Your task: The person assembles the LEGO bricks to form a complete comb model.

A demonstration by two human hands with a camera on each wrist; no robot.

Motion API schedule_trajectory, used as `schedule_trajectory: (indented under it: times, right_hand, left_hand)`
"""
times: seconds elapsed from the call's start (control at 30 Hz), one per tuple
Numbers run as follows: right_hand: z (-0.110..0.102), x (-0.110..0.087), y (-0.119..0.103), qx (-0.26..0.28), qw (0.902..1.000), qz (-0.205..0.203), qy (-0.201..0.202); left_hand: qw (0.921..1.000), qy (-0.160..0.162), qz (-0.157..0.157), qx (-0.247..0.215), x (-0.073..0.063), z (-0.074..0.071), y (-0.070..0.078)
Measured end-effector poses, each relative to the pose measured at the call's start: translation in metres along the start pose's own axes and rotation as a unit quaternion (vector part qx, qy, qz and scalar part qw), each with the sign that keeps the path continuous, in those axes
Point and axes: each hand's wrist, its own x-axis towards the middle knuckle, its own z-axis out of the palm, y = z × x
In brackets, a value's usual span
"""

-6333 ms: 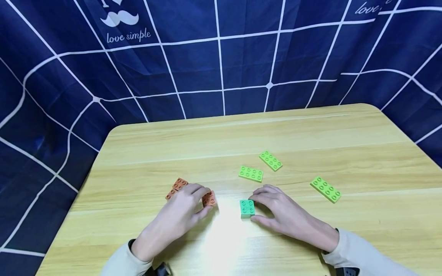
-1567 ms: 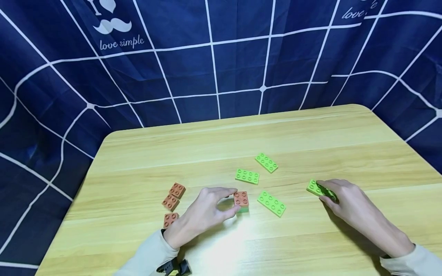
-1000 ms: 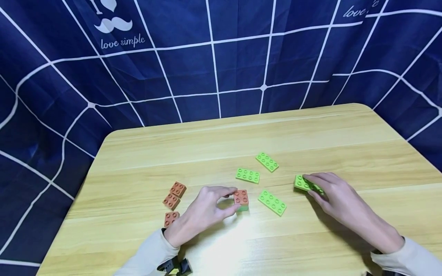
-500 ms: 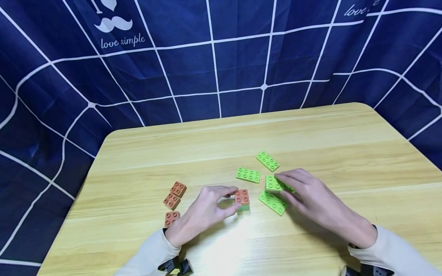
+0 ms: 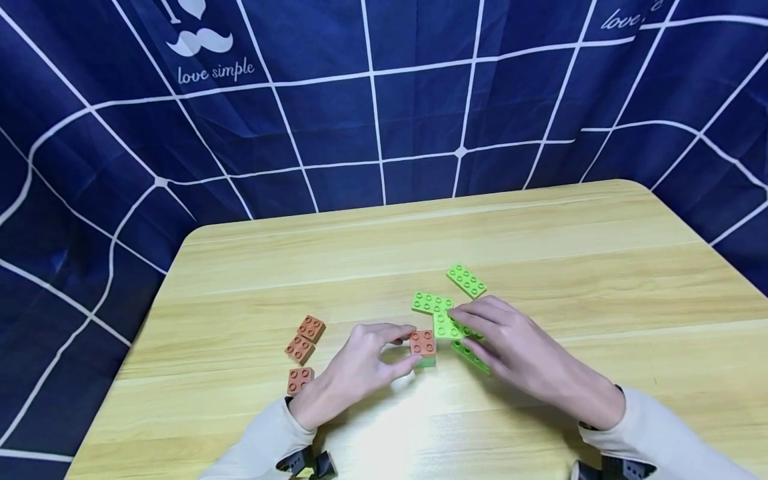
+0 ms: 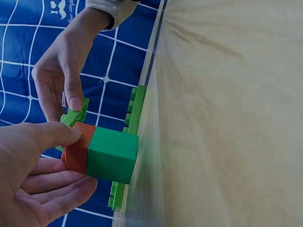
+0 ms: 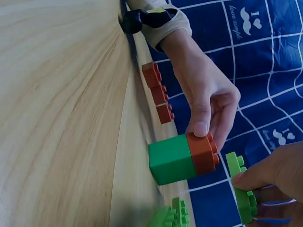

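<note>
In the head view my left hand (image 5: pixel 354 367) pinches a red-orange toy building brick (image 5: pixel 423 342) between thumb and fingers. That brick sits on top of a green brick (image 6: pixel 113 153), which stands on the table. My right hand (image 5: pixel 516 347) pinches a flat lime-green brick (image 5: pixel 444 325) with two rows of studs. The right wrist view shows this lime brick (image 7: pixel 241 189) raised off the table, beside the top of the stack and apart from it. Its right part is covered by my right fingers.
Further red-orange bricks (image 5: pixel 299 349) lie left of my left hand. Two flat lime bricks lie beyond the stack, one (image 5: pixel 426 302) close behind it and one (image 5: pixel 466 281) farther back. Another (image 5: pixel 471 357) lies under my right hand. A blue gridded cloth (image 5: pixel 336 120) hangs behind the table (image 5: pixel 270 260).
The red-orange brick was carried from the left onto the green brick. My right hand let go of the green brick, took a lime brick from the right and brought it left to the stack.
</note>
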Motion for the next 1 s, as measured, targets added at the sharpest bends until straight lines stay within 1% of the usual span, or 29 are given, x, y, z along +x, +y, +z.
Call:
schedule_trajectory:
  times: [0.2,0.3,0.37,0.47,0.57,0.63,0.7,0.87,0.93,1.0]
  right_hand:
    - [0.004,0.002,-0.005,0.016,0.9994,-0.028,0.011]
    - [0.007,0.004,-0.007,0.022,0.9989,-0.039,0.013]
    - [0.009,0.004,-0.009,0.026,0.9987,-0.043,0.011]
    - [0.011,0.005,-0.011,0.029,0.9986,-0.043,0.001]
    - [0.012,0.006,-0.013,0.025,0.9987,-0.041,-0.014]
    - [0.013,0.007,-0.014,0.021,0.9986,-0.041,-0.024]
    - [0.014,0.007,-0.014,0.018,0.9984,-0.044,-0.030]
    - [0.014,0.009,-0.014,0.017,0.9981,-0.048,-0.037]
    - [0.013,0.010,-0.014,0.017,0.9980,-0.048,-0.037]
    - [0.013,0.011,-0.014,0.016,0.9981,-0.047,-0.037]
  left_hand:
    - [0.9999,0.000,0.014,-0.006,0.000,0.001,0.000]
    - [0.9997,0.001,0.018,-0.018,0.000,0.002,0.000]
    - [0.9995,0.002,0.016,-0.028,0.000,0.002,0.001]
    - [0.9990,-0.003,0.003,-0.044,0.001,0.003,0.001]
    - [0.9988,-0.006,-0.011,-0.048,0.000,0.003,0.002]
    - [0.9988,-0.005,-0.010,-0.048,0.000,0.002,0.002]
    - [0.9991,0.004,0.005,-0.042,0.000,0.001,0.001]
    - [0.9965,0.028,0.076,-0.022,0.002,-0.002,0.000]
    - [0.9955,0.032,0.087,-0.020,0.002,-0.003,0.001]
    - [0.9952,0.035,0.091,-0.014,0.002,-0.003,0.001]
